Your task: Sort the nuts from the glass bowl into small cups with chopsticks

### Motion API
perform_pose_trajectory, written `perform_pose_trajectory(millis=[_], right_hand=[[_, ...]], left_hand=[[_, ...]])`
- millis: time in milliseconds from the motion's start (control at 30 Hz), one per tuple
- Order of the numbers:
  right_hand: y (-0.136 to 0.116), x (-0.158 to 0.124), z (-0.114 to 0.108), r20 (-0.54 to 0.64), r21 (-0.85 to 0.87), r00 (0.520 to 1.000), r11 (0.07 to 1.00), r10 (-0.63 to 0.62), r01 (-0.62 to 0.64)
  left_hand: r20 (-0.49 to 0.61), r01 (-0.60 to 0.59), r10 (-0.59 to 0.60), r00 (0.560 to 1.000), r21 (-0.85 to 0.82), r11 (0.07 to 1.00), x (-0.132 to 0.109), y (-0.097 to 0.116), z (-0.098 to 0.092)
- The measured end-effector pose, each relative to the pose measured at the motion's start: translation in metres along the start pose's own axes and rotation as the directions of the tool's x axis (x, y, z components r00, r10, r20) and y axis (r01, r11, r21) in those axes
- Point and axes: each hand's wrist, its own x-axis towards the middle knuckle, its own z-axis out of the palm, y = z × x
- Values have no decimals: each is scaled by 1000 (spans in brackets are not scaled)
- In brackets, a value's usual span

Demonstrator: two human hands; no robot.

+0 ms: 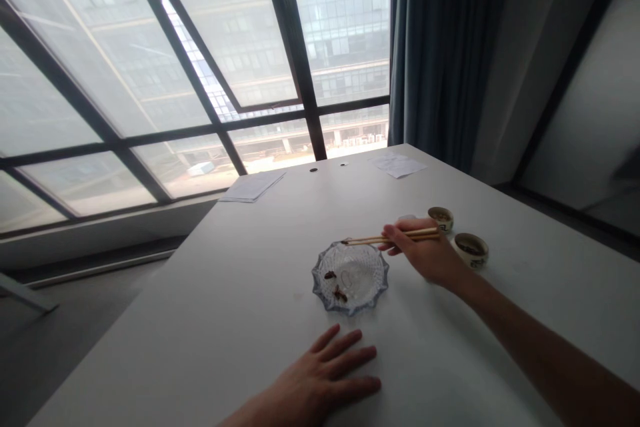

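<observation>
My right hand (pixel 420 247) is closed around a pair of wooden chopsticks (pixel 373 239), which point left. Their tips pinch a small dark piece (pixel 345 241) over the far rim of a clear glass dish (pixel 363 280). Inside the dish, on its left side, lie a dark piece (pixel 330 275) and another one (pixel 340 293) nearer to me. My left hand (pixel 325 373) rests palm down on the table in front of the dish, fingers spread, holding nothing.
Two small patterned cups, one farther (pixel 441 219) and one nearer (pixel 471 251), stand right of the dish beside my right wrist. Papers lie at the white table's (pixel 225 307) far left (pixel 254 187) and far right (pixel 399 165). Windows and a curtain (pixel 435 53) rise beyond.
</observation>
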Motion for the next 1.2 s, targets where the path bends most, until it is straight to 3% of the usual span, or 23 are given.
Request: perform_pose_trajectory(millis=[167, 300, 533, 700, 867, 1000, 1200], right_hand=[[-19, 9, -44, -195, -85, 980, 996, -48, 32], [-20, 16, -76, -329, -192, 942, 981, -63, -2], [5, 27, -96, -367, -193, 930, 980, -22, -52], [9, 28, -98, -341, -234, 939, 971, -31, -53], [-5, 21, -88, -326, -266, 941, 964, -88, -2], [-15, 16, -66, -233, -155, 970, 987, -65, 29], [-7, 6, -20, -15, 53, 998, 997, 59, -58]], left_hand=[[8, 4, -4, 1000, -26, 1000, 0, 0, -2], [5, 2, -2, 1000, -27, 1000, 1, 0, -3], [-23, -14, 13, 1000, -37, 999, 0, -2, 0], [18, 7, -6, 1000, -44, 999, 2, -1, -2], [74, 32, -31, 997, -19, 999, 3, 1, -6], [53, 27, -26, 998, -10, 1000, 3, 0, -5], [-8, -3, 3, 1000, -19, 1000, 1, -3, 0]])
